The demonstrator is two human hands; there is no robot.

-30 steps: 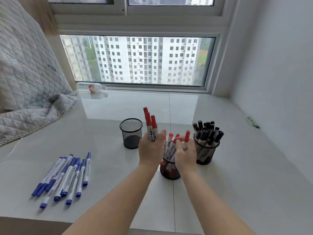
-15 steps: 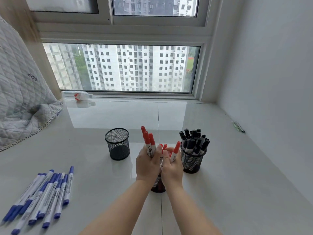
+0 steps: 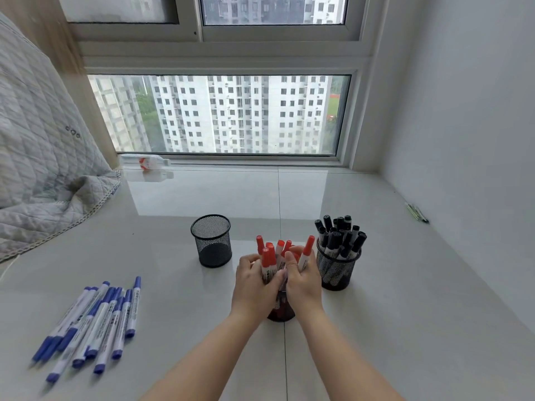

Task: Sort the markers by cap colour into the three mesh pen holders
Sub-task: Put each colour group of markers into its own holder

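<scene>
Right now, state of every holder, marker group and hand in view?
Empty black mesh pen holder: upright, nothing inside.
Middle black mesh pen holder: upright, holds red-capped markers, mostly hidden by hands.
Right black mesh pen holder: upright, filled with black-capped markers.
Blue-capped markers: lying loose on the white surface, unsorted.
Left hand: grips red-capped markers.
Right hand: grips red-capped markers.
Clear plastic bottle: lying on its side.

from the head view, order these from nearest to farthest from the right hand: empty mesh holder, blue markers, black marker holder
1. Black marker holder, just right of the right hand.
2. Empty mesh holder, back-left.
3. Blue markers, far left on the floor.
</scene>
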